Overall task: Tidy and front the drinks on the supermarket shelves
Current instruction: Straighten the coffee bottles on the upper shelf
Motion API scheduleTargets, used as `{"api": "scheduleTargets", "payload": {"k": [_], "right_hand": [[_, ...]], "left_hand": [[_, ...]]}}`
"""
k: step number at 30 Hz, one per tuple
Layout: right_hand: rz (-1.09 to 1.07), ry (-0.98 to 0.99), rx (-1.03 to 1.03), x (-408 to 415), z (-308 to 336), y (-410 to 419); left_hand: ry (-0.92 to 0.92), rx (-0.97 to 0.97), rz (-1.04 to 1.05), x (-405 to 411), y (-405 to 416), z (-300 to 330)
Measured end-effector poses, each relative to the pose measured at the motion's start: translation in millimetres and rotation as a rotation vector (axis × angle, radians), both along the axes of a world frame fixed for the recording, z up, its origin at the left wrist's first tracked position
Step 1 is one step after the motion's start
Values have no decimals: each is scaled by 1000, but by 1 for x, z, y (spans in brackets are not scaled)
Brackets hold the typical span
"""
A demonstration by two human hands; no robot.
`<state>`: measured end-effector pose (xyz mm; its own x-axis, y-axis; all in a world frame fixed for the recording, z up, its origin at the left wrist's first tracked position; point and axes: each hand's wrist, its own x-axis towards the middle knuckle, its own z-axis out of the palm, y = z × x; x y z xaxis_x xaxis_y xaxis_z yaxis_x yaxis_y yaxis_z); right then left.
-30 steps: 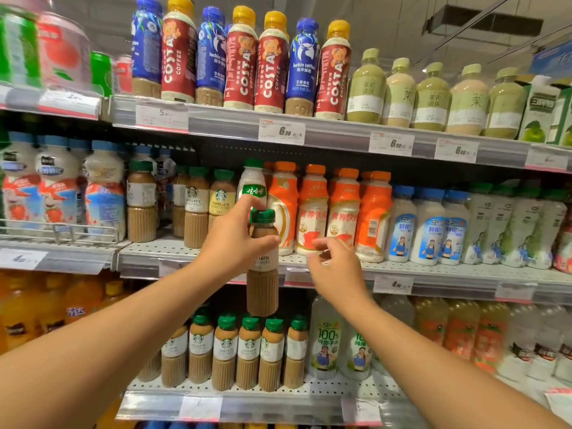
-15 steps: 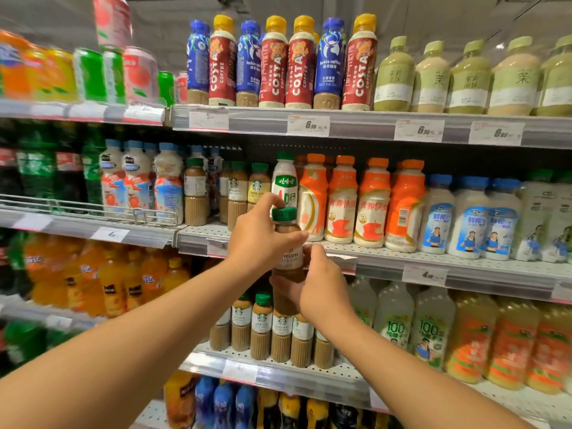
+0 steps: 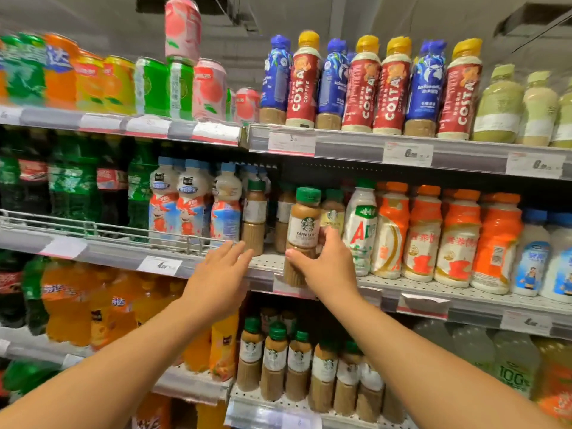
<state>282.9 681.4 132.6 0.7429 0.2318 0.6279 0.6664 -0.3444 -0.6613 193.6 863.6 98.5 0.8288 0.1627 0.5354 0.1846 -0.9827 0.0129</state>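
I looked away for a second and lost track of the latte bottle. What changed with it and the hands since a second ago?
The Caffe Latte bottle passed from the left hand to the right hand. The left hand let go and now hovers open beside it; the right hand grips its lower half at the middle shelf front edge. The neighbouring bottles look unmoved; the view has turned leftward.

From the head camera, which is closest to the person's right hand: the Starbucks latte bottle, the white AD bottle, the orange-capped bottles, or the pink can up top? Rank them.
1. Starbucks latte bottle: gripped by the right hand, at the middle shelf's front edge.
2. White AD bottle: just right of the hand, middle shelf.
3. Orange-capped bottles: further right along that shelf.
4. Pink can: far up-left, stacked on the top-shelf cans.
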Motion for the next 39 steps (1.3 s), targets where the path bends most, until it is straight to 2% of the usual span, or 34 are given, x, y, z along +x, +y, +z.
{"api": "scheduleTargets", "payload": {"k": [4, 9, 18, 25, 39], "right_hand": [[-105, 44, 46, 17, 4, 51], [-215, 84, 23, 33, 2, 77], [-258, 58, -18, 36, -2, 93], [-291, 162, 0, 31, -28, 95], [-440, 23, -53, 39, -34, 119]], "left_hand": [[37, 227, -58, 23, 34, -1], [8, 328, -169, 43, 55, 5], [-37, 213, -200, 59, 55, 6], [-38, 210, -214, 61, 56, 6], [-72, 197, -249, 64, 58, 4]]}}
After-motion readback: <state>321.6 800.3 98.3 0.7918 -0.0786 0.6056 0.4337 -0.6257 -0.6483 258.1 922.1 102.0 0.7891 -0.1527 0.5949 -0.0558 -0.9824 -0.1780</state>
